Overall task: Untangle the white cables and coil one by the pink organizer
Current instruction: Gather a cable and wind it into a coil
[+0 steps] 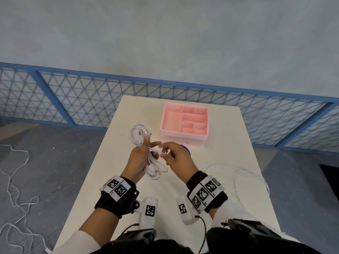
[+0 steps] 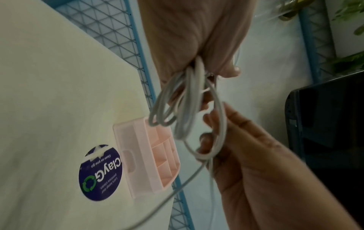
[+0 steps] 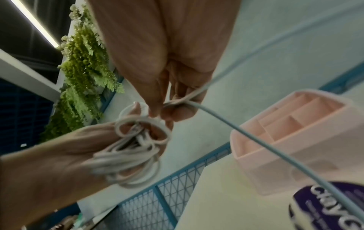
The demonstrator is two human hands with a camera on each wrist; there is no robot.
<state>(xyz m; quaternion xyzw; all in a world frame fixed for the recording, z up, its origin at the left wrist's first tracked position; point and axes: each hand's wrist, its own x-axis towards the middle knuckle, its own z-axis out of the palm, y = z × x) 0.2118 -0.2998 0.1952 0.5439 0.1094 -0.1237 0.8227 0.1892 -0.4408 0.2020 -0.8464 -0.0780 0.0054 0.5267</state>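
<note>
while coiling: white cable bundle (image 1: 146, 149) held above the table (image 1: 211, 180), near the pink organizer (image 1: 184, 121)
left hand (image 1: 140, 158): fingers curled round the loops
right hand (image 1: 178, 156): fingertips pinch the free strand
handling: light, limp, springy; judged best gripped where the loops cross

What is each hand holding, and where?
Left hand grips the coiled white cable around the middle of its loops; right hand pinches its free strand.

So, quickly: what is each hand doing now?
Left hand: grips the coiled white cable.
Right hand: pinches a strand of that cable.
</note>
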